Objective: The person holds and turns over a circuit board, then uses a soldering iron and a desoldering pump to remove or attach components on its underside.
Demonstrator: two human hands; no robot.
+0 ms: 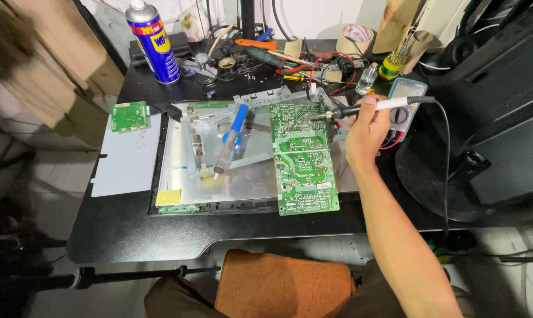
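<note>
Right hand point(366, 132) grips the soldering iron point(360, 108), tip at the green circuit board's point(303, 158) twelve o'clock edge. Steady your wrist (left hand unseen); blue desoldering pump point(231, 138) lies at nine o'clock.

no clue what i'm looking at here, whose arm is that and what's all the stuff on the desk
There is one picture, taken by a camera worn on a person's head, looking down at a black desk where they sit. No machine is at work here, only the person's own bare arm.

The right hand grips a soldering iron like a pen. Its metal tip rests at the top of a large green circuit board. The left hand is out of the picture.

The board lies on a silver metal panel. Also on the panel is a blue solder sucker, untouched. To the left lie a small green circuit board and a pale grey sheet.

At the back stand a blue and yellow spray can, loose tools and wires. A meter sits just behind the hand.
</note>
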